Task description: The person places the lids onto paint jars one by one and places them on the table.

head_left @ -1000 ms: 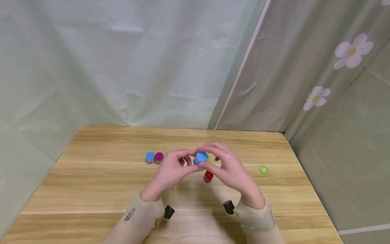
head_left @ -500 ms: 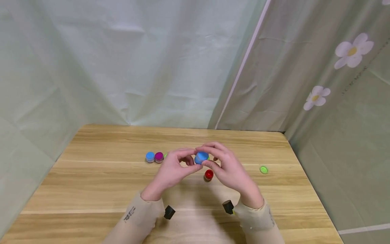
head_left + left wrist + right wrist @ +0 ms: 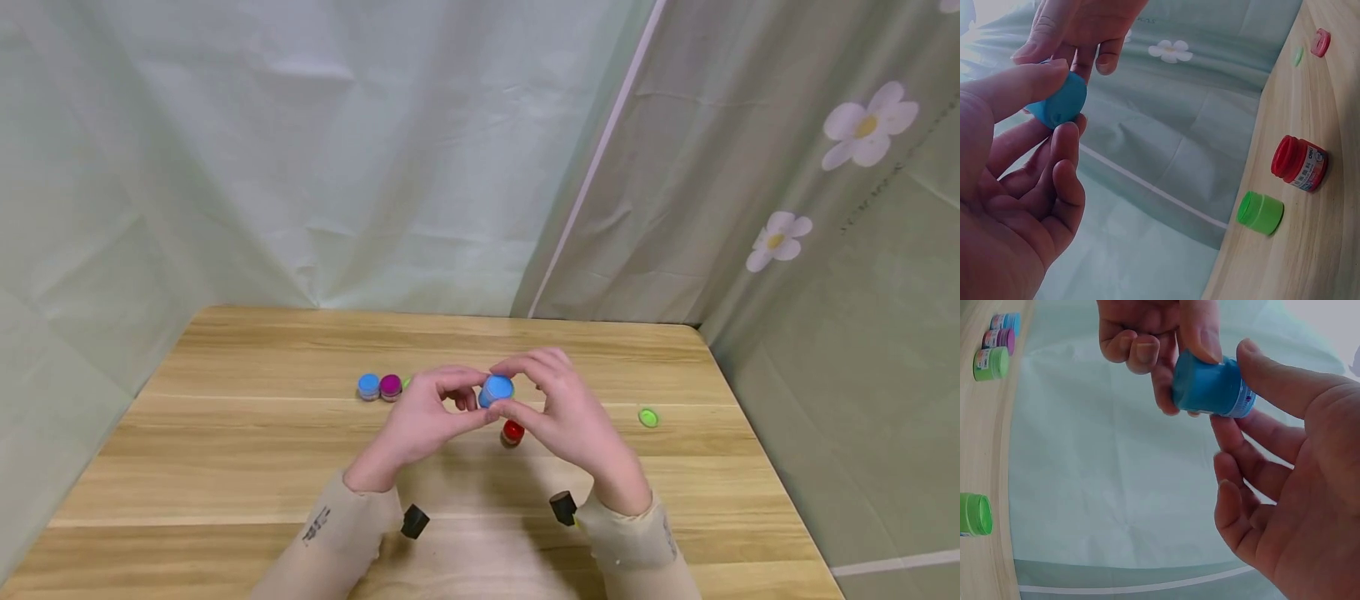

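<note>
Above the table, a small blue paint jar [image 3: 1204, 387] is held between both hands. My left hand [image 3: 423, 417] pinches its body between thumb and fingers. My right hand [image 3: 558, 408] pinches the ribbed lid end [image 3: 1245, 403], thumb on one side and fingers on the other. Below the hands stands a red jar [image 3: 1300, 164] without its lid. Beside it is a green jar [image 3: 1261, 214], its mouth uncovered too; in the head view the hands and the blue jar mostly hide it.
On the wooden table [image 3: 247, 467], a lidded blue jar [image 3: 369, 387], a purple jar [image 3: 391, 387] and a green jar [image 3: 991, 364] line up at left. A green lid [image 3: 648, 417] lies at right, with a red lid [image 3: 1320, 42] near it. Curtains [image 3: 420, 167] rise behind the table.
The right thumb and fingers slid along the blue jar's lid end and came back to pinch it, and the jar tipped slightly. The left hand stayed nearly in place.
</note>
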A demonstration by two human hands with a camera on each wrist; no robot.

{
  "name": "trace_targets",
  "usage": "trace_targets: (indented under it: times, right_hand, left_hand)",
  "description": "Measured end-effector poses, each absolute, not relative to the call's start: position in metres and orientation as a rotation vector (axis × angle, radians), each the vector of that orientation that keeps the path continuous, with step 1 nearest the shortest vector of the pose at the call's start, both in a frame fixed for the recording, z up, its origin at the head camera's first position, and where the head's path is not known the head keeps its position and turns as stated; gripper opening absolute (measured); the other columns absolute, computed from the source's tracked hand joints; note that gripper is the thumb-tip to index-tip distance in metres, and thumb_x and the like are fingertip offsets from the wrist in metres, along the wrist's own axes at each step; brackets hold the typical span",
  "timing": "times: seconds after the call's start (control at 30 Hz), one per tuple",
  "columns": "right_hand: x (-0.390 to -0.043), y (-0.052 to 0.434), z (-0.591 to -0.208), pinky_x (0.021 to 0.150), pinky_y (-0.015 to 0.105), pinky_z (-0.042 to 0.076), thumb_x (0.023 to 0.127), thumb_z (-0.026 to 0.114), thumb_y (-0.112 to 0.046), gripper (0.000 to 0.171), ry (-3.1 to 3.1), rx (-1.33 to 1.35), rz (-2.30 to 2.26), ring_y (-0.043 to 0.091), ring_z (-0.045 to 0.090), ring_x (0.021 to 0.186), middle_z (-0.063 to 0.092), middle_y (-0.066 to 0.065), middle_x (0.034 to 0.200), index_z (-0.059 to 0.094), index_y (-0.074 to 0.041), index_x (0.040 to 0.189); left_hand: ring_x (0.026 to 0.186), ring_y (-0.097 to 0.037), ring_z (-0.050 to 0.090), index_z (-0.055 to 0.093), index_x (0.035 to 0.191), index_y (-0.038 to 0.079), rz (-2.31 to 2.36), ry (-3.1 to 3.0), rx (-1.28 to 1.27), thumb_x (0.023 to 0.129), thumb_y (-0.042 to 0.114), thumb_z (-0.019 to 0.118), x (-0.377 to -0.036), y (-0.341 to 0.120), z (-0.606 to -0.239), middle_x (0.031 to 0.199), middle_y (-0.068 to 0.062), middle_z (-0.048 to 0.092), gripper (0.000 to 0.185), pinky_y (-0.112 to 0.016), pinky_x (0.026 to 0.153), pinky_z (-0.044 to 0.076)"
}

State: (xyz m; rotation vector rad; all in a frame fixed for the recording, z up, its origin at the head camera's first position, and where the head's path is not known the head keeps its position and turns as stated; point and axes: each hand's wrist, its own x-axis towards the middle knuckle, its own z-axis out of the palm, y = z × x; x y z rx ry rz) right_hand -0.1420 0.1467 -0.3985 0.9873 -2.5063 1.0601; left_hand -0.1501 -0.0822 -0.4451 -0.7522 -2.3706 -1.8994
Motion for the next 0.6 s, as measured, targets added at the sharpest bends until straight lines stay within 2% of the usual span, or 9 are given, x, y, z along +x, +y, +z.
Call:
trace_targets:
  times: [0.13,0.27,0.33,0.43,0.53,0.6]
  right_hand:
    - [-0.1407,0.1439,-0.3988,0.09,0.039,0.047,0.087,0.092,-0.031,0.037,-2.552,0.903,1.042,0.019,0.055,0.112,0.069,-0.011,0.111,0.073,-0.019,0.115]
    - [-0.1386,0.1393,-0.3996,0.089,0.039,0.048,0.084,0.094,-0.039,0.044,-2.639,0.765,1.013,0.018,0.053,0.109,0.065,-0.009,0.101,0.065,-0.018,0.107]
    - [-0.1376,0.1375,-0.4007,0.085,0.039,0.048,0.087,0.091,-0.043,0.046,-2.682,0.714,1.003,0.02,0.052,0.105,0.063,-0.005,0.101,0.06,-0.015,0.109]
    - [-0.1366,0.1373,-0.4017,0.087,0.042,0.05,0.096,0.08,-0.046,0.051,-2.699,0.695,1.019,0.021,0.052,0.108,0.061,0.002,0.112,0.056,-0.013,0.126]
    - [-0.1375,0.1412,-0.4017,0.096,0.047,0.049,0.107,0.067,-0.039,0.052,-2.621,0.786,1.081,0.023,0.051,0.123,0.059,0.004,0.134,0.049,-0.014,0.149]
    - [-0.1384,0.1449,-0.4001,0.105,0.049,0.046,0.11,0.062,-0.031,0.051,-2.537,0.882,1.102,0.024,0.047,0.135,0.056,0.002,0.147,0.047,-0.018,0.157]
  left_hand:
    - [0.081,-0.02,0.066,0.084,0.119,0.018,-1.883,-2.375,-0.749,0.087,0.02,0.092,-0.15,-0.0809,-0.4457,0.111,0.007,0.075,0.033,-0.032,0.073,0.053]
    - [0.081,-0.02,0.065,0.083,0.12,0.017,-1.87,-2.39,-0.748,0.088,0.02,0.092,-0.1488,-0.0797,-0.4451,0.113,0.006,0.074,0.033,-0.03,0.072,0.052]
    - [0.081,-0.019,0.065,0.083,0.121,0.016,-1.869,-2.397,-0.747,0.088,0.019,0.091,-0.1479,-0.0792,-0.4447,0.113,0.006,0.074,0.034,-0.029,0.072,0.052]
    - [0.08,-0.019,0.064,0.083,0.121,0.016,-1.878,-2.397,-0.73,0.088,0.02,0.091,-0.1471,-0.0789,-0.4444,0.111,0.006,0.074,0.034,-0.03,0.07,0.051]
    - [0.078,-0.019,0.064,0.083,0.121,0.015,-1.891,-2.375,-0.723,0.088,0.02,0.091,-0.1473,-0.0788,-0.4445,0.108,0.005,0.074,0.035,-0.031,0.068,0.05]
    - [0.077,-0.02,0.064,0.082,0.122,0.014,-1.897,-2.356,-0.726,0.088,0.018,0.091,-0.1476,-0.0789,-0.4448,0.105,0.003,0.074,0.036,-0.032,0.067,0.05]
